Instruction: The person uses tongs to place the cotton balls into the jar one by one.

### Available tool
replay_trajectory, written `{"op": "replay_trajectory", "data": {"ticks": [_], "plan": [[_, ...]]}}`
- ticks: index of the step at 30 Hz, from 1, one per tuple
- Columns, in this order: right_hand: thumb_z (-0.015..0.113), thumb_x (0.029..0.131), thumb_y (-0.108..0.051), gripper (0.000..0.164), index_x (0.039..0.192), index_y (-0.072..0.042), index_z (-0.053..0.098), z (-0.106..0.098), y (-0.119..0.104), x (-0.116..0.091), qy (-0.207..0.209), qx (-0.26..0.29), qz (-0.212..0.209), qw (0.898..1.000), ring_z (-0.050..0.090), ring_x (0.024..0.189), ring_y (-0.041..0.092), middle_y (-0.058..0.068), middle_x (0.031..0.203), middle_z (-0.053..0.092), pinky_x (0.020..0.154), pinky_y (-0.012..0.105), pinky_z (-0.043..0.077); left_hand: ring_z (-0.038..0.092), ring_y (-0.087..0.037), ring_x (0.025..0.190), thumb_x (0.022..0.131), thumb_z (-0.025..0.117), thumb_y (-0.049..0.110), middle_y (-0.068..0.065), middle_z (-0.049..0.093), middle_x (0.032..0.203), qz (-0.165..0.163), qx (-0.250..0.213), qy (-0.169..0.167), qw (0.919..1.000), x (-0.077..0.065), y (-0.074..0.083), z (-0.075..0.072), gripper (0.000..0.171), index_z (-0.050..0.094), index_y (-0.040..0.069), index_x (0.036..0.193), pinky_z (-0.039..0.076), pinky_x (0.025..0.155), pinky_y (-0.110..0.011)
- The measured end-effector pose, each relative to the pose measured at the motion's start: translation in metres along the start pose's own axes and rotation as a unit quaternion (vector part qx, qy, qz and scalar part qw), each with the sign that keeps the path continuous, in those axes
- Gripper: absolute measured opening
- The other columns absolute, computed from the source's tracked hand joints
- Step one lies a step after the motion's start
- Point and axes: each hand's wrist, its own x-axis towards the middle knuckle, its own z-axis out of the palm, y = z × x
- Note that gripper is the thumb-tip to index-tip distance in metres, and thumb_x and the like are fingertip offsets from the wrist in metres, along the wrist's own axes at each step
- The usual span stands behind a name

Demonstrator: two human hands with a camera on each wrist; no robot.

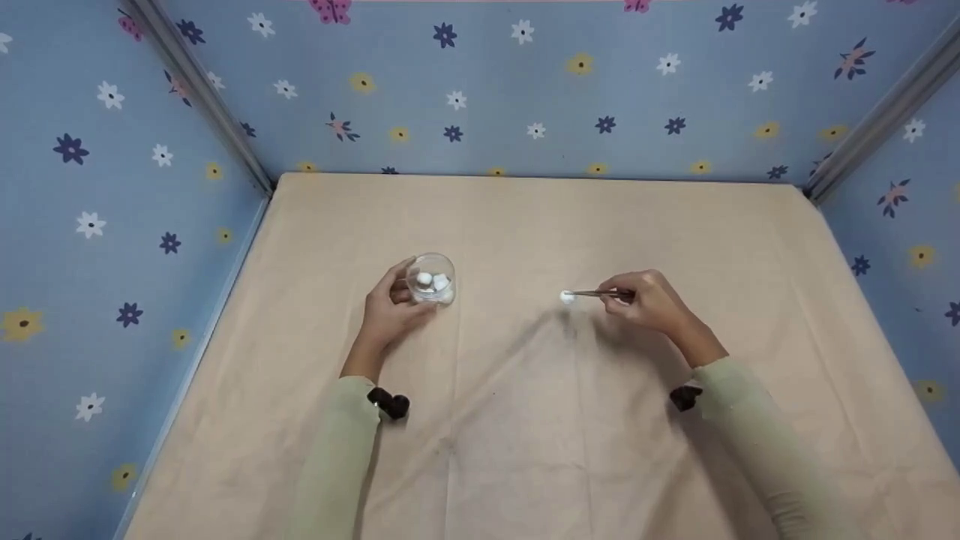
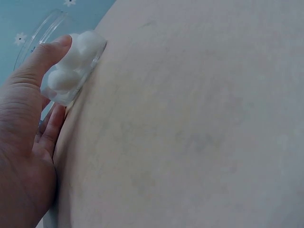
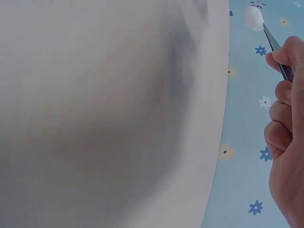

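Note:
My left hand [image 1: 390,311] grips a clear round jar [image 1: 432,262] on the table, thumb on its near side. Several white cotton balls [image 2: 64,80] lie inside the jar, seen through its wall in the left wrist view. To the right, my right hand [image 1: 643,300] pinches metal tweezers [image 1: 592,293] between thumb and fingers. At their tips hangs one white cotton ball [image 3: 254,18], held above the tabletop, with its shadow below it. The jar and the tweezers' tips are well apart. Part of the left fingers is hidden behind the jar.
A beige cloth [image 1: 510,217] with fold creases covers the table. Blue flowered panels [image 1: 510,82] stand at the back and both sides, with metal posts [image 1: 202,90] at the corners. Black cameras [image 1: 388,403] are strapped at both wrists over green sleeves.

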Motion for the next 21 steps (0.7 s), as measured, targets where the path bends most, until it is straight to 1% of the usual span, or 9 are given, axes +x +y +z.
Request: {"op": "replay_trajectory", "data": {"ticks": [4, 7, 12, 15, 18, 21], "plan": [[0.079, 0.092, 0.001, 0.013, 0.101, 0.001, 0.087, 0.004, -0.002, 0.006, 0.002, 0.000, 0.007, 1.000, 0.053, 0.066, 0.007, 0.014, 0.083, 0.083, 0.064, 0.017, 0.040, 0.066, -0.031, 0.134, 0.089, 0.095, 0.004, -0.016, 0.057, 0.161, -0.002, -0.003, 0.001, 1.0000, 0.001, 0.000, 0.001, 0.094, 0.051, 0.021, 0.170, 0.056, 0.100, -0.015], [0.079, 0.092, 0.000, 0.013, 0.102, 0.000, 0.088, 0.007, -0.004, 0.009, 0.011, 0.007, 0.009, 1.000, 0.053, 0.065, 0.008, 0.014, 0.083, 0.083, 0.064, 0.015, 0.039, 0.067, -0.031, 0.133, 0.088, 0.095, 0.004, -0.015, 0.057, 0.162, -0.001, -0.012, 0.001, 0.9999, 0.001, 0.000, 0.002, 0.093, 0.052, 0.021, 0.169, 0.056, 0.098, -0.013], [0.079, 0.092, -0.001, 0.013, 0.101, 0.000, 0.088, 0.013, -0.006, 0.015, 0.022, 0.014, 0.014, 1.000, 0.051, 0.065, 0.006, 0.014, 0.081, 0.082, 0.063, 0.016, 0.039, 0.067, -0.029, 0.131, 0.088, 0.096, 0.005, -0.017, 0.057, 0.157, 0.001, -0.003, 0.000, 1.0000, 0.001, 0.000, 0.002, 0.094, 0.052, 0.020, 0.170, 0.057, 0.100, -0.017], [0.079, 0.093, -0.001, 0.013, 0.102, -0.001, 0.088, 0.016, -0.007, 0.018, 0.021, 0.013, 0.014, 1.000, 0.050, 0.065, 0.005, 0.014, 0.082, 0.082, 0.063, 0.019, 0.040, 0.066, -0.028, 0.130, 0.089, 0.095, 0.005, -0.018, 0.057, 0.156, 0.000, 0.004, 0.000, 1.0000, 0.002, 0.000, 0.002, 0.094, 0.051, 0.020, 0.170, 0.056, 0.101, -0.017], [0.078, 0.093, -0.001, 0.013, 0.103, -0.001, 0.088, 0.019, -0.008, 0.022, 0.018, 0.019, 0.014, 1.000, 0.051, 0.065, 0.005, 0.014, 0.084, 0.083, 0.063, 0.018, 0.040, 0.065, -0.027, 0.128, 0.089, 0.095, 0.004, -0.018, 0.057, 0.157, -0.002, 0.004, 0.001, 1.0000, 0.001, 0.001, 0.002, 0.093, 0.051, 0.020, 0.170, 0.056, 0.100, -0.017], [0.079, 0.093, -0.001, 0.014, 0.103, 0.001, 0.087, 0.022, -0.011, 0.025, 0.017, 0.023, 0.017, 0.999, 0.052, 0.066, 0.007, 0.016, 0.085, 0.083, 0.064, 0.018, 0.041, 0.064, -0.025, 0.126, 0.089, 0.096, 0.005, -0.017, 0.058, 0.155, -0.005, 0.008, 0.001, 1.0000, 0.000, 0.002, 0.002, 0.094, 0.051, 0.021, 0.170, 0.056, 0.101, -0.019]]}}
